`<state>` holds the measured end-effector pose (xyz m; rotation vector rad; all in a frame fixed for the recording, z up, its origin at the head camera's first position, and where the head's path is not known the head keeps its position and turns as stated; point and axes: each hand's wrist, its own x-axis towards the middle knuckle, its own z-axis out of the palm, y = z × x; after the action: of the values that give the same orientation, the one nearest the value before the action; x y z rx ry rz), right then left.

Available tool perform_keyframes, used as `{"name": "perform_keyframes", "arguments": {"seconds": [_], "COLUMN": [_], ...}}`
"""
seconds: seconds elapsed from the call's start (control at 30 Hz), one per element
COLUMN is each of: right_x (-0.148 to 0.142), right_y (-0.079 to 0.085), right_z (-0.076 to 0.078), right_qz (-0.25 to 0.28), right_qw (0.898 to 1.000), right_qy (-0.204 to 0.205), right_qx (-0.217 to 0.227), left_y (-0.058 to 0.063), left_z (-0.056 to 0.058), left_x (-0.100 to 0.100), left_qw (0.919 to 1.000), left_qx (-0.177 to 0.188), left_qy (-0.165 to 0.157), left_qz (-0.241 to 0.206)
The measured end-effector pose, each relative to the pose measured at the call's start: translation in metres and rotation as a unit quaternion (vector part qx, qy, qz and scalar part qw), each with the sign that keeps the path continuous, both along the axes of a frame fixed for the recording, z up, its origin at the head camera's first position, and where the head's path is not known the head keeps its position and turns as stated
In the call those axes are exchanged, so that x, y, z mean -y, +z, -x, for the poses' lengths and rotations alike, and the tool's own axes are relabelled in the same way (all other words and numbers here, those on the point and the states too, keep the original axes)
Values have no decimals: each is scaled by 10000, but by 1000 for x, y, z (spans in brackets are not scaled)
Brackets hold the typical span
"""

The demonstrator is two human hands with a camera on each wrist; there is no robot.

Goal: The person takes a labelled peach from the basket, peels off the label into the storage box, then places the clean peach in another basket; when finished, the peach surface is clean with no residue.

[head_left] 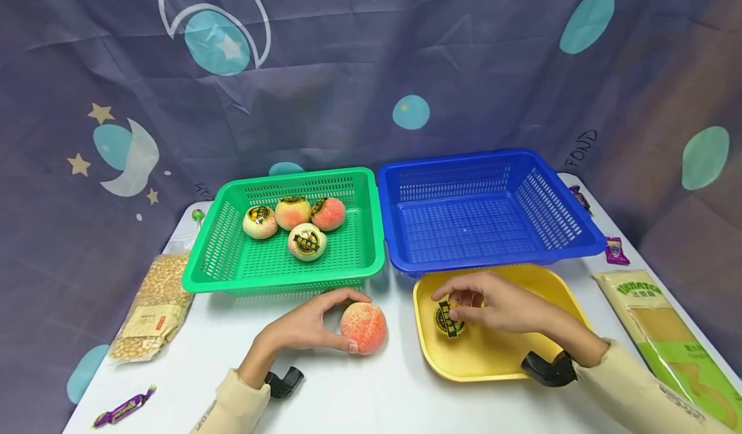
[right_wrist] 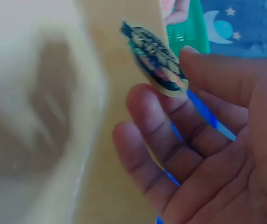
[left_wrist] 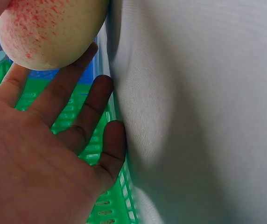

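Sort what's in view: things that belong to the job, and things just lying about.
Seemingly part of the job: peach in the left hand, sticker in the right hand, stickered peaches in the green basket, yellow tray.

Apparently lying about: blue basket, kernel bag, long packet, lollipop, purple sweets.
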<state>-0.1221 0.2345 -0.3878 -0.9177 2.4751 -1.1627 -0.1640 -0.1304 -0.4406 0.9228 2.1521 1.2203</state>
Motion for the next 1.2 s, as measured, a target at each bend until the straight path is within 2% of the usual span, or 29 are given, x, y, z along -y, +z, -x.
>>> {"name": "perform_keyframes", "arguments": {"seconds": [0.3, 0.5, 0.87, 1.07, 1.2], "right_x": [0, -1, -5, -8, -13], "right_y": [-5, -10, -13, -9, 3], "right_z": [12, 16, 18, 16, 8], "right_qz": [-302, -291, -342, -464, -550], "right_qw": [9989, 9977, 9960, 9951, 9957], "right_qy": [253, 231, 256, 340, 361], "right_qx": [272, 567, 783, 809, 652], "left_y": [0, 1, 3, 2, 0], "left_z": [2, 3, 4, 2, -2], "left_x": [1, 1, 0, 0, 1], "left_qw": [10000, 10000, 10000, 9999, 9999], "left_qx": [-26, -27, -22, 26, 70], "left_qy": [48, 31, 11, 41, 99], "left_qz": [41, 36, 78, 95, 98]}}
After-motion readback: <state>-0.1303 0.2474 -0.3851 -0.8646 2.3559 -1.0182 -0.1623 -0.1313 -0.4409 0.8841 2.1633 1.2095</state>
